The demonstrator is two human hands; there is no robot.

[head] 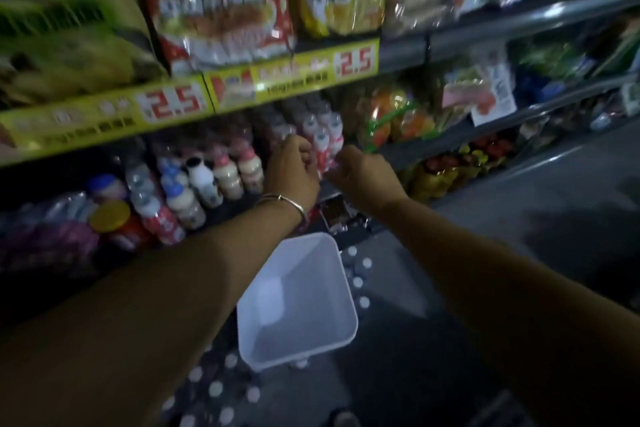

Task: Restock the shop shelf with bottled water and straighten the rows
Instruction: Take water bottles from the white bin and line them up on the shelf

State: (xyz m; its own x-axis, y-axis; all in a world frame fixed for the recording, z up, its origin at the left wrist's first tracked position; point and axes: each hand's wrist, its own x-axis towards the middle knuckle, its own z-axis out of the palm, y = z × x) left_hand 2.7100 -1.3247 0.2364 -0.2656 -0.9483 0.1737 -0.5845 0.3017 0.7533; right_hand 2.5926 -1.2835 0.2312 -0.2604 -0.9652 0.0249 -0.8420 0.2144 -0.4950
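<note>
Legible: "2.5" in red numerals on the left yellow price strip [104,118] and again on the right yellow price strip [294,71] along the shelf edge. Remaining print on strips and packets blurred, unreadable.

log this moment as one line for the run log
stage: straightening row | left hand: on small bottles, grip unclear | right hand: same, grip unclear | white tub: empty, below
</note>
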